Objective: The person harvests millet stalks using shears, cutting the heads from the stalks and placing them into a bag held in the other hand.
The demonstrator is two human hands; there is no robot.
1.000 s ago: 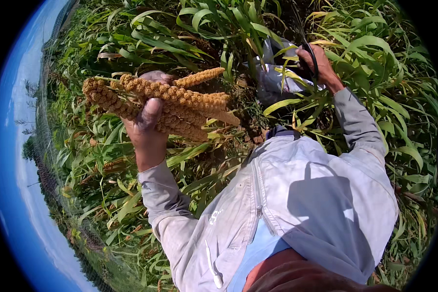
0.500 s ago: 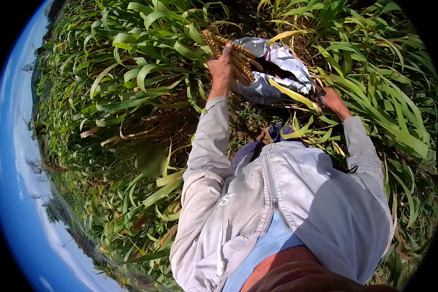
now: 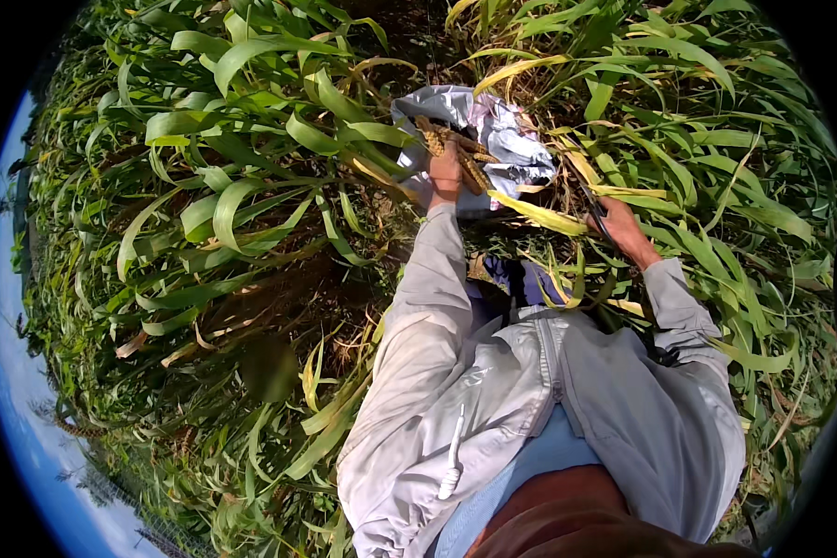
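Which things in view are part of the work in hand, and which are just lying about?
In use:
- brown seed heads, in the left hand
- dark tool, in the right hand
- open silvery bag

Just around:
- green leaves
- yellowed leaf

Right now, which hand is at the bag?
The left hand, at the pale bag with the bunch of brown seed heads in its grip. The right hand is apart from the bag, off to its right, holding a dark tool.

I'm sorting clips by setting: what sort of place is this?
Looks like a crop field, perhaps millet: dense long-leaved green plants around, knobbly seed heads in the left hand, open sky at left.
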